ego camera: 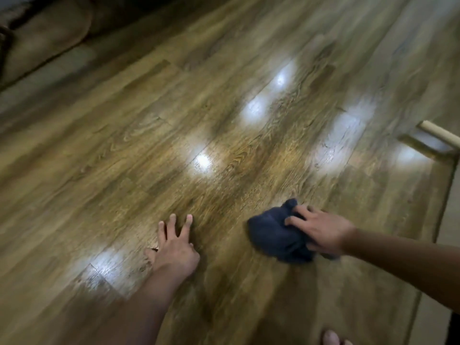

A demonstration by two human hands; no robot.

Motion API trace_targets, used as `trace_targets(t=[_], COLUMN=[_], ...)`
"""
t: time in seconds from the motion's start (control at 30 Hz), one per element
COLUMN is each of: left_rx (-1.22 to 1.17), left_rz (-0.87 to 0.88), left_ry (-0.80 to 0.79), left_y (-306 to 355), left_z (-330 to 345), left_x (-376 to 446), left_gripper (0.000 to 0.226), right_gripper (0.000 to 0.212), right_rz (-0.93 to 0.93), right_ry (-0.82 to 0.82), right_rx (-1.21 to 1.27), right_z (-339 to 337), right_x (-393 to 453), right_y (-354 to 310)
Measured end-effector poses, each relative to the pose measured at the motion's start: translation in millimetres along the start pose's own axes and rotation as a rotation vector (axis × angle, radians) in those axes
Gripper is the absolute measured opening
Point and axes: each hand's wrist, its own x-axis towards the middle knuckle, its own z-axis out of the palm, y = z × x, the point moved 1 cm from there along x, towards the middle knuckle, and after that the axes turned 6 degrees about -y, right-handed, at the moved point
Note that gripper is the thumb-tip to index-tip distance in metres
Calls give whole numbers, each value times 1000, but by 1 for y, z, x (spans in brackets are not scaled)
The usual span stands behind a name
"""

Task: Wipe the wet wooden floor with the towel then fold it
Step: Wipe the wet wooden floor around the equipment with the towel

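Glossy wooden floor [224, 120]; left hand [174, 247] flat, right hand [321, 232] gripping towel [273, 237].

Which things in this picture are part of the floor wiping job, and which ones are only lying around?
Part of the job:
- dark blue towel, bunched on the floor
- right hand, on the towel
- left hand, spread flat on the boards
- wooden floor, glossy in patches

Only lying around:
- pale wooden leg at the right edge
- brown sofa, top left, blurred

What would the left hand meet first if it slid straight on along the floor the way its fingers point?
Probably nothing: ahead of the left hand only bare wooden floor shows, up to a bright glare patch. The towel lies off to its right.
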Motion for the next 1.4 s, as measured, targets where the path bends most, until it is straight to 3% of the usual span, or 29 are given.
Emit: trace_targets(t=[0.2,0.3,0.37,0.47,0.6,0.7,0.77,0.87,1.07,1.17,1.27,1.4], left_rx=[7,2,-18,-158,-373,-402,-417,-390,47,53,19,-1], left_rz=[-52,-79,-103,-107,86,294,373,402,421,384,338,316], left_ry=[92,129,180,277,391,384,357,266,85,66,65,36], left_y=[5,13,21,31,46,68,78,81,70,74,83,91], left_z=[7,6,4,1,18,39,54,69,87,89,93,103], left_x=[3,4,5,7,-4,-26,-39,-51,-55,-62,-67,-69], left_gripper=[79,73,63,42,32,29,31,43,58,59,59,56], right_gripper=[63,63,70,73,76,67,69,71,64,59,60,65], right_rz=[584,767,673,366,-127,-384,-404,-224,705,976,972,590], right_ry=[446,534,537,469,403,348,369,396,438,450,427,380], right_rx=[623,515,395,331,129,-97,-183,-26,440,720,575,372], right_z=[0,-6,-4,17,57,70,70,64,62,61,61,87], right_x=[42,60,56,31,-11,-26,-25,-24,-44,-50,-59,-82], right_y=[66,30,-8,-72,-141,-131,-100,-34,115,125,67,-50])
